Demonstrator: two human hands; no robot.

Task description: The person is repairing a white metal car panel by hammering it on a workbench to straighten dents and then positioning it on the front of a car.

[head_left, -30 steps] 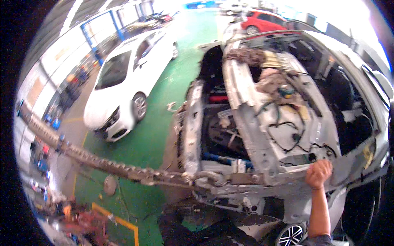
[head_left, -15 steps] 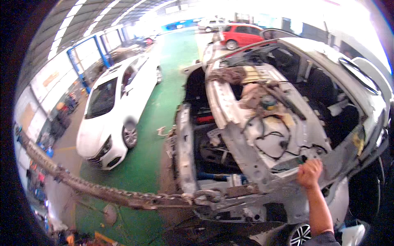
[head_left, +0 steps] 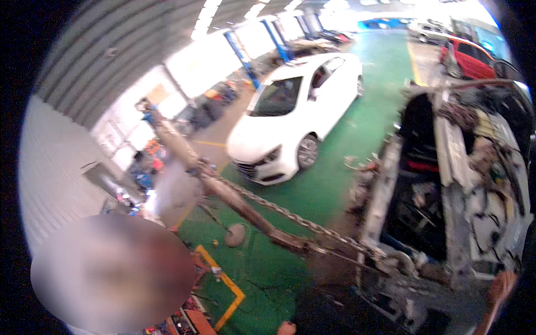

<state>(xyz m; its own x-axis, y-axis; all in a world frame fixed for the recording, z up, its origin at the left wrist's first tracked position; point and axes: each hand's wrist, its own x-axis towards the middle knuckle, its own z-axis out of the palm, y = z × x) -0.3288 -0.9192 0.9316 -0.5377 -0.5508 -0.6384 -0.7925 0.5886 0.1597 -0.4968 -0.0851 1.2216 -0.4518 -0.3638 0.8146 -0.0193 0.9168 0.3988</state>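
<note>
My right hand (head_left: 502, 287) is at the right rim of the view, on the near edge of a stripped grey car body (head_left: 460, 271). Its fingers look bent and closed at that edge; blur hides what they hold, if anything. At the lower edge a small part of what appears to be my left hand (head_left: 287, 328) shows, beside dark cloth; its fingers cannot be made out. Hoses and dark wiring (head_left: 491, 237) lie in the car body above my right hand. A heavy chain (head_left: 301, 215) runs along a rusty pulling arm (head_left: 240, 206) to the body's front corner.
A white car (head_left: 279, 134) stands on the green floor (head_left: 335, 173) beyond the pulling arm. Another person (head_left: 111, 273), blurred out, is close at the lower left, near a yellow-orange frame (head_left: 231, 310). Blue lift posts (head_left: 240, 56) and a red car (head_left: 472, 58) are farther back.
My view has swung left, so the car body and my right hand now sit near the right rim. The person at the lower left and the small hand at the bottom have come into view.
</note>
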